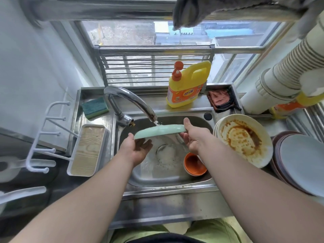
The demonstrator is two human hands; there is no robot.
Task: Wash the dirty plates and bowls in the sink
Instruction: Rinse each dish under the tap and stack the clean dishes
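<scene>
Head view: the steel sink (pixel 168 181) holds foamy water. Over it, under the faucet (pixel 133 102), a pale green plate (pixel 160 131) tilts, right hand (pixel 193 137) grasping its rim, left hand (pixel 138 148) cupped flat beneath. Sauce-stained plates (pixel 243 139) stack right of the sink; an orange bowl (pixel 194 163) lies inside.

Single head-worn wide-angle view, looking forward and steeply down onto the sink (pixel 168 185) from close above, with both forearms entering from the lower edge and the hands at frame centre. The upper part of the frame faces the window (pixel 122 34) behind the sink; the wall (pixel 31 58) lies left, the surface (pixel 277 127) right. Straight lines bow toward the edges.
</scene>
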